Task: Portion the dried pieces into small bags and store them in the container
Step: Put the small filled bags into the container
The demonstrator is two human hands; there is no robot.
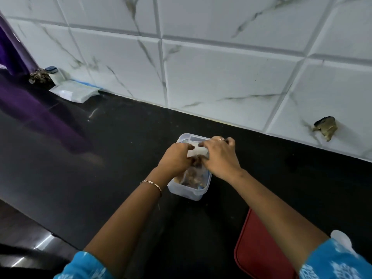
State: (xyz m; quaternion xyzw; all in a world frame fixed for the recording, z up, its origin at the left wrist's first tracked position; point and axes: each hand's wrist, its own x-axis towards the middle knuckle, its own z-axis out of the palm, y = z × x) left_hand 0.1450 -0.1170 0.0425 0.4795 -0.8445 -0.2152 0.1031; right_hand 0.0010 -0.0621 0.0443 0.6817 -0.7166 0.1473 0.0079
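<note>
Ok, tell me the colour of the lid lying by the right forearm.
Red lid, seen in the head view, flat on the black counter.

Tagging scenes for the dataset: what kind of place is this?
Most likely a home kitchen: a black stone countertop runs along a marble-look tiled wall, and both hands work a small bag over a clear plastic container holding bagged dried pieces.

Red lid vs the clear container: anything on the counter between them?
Head view: nothing. Only bare black counter separates the red lid from the clear container; the right forearm passes above that stretch.
</note>
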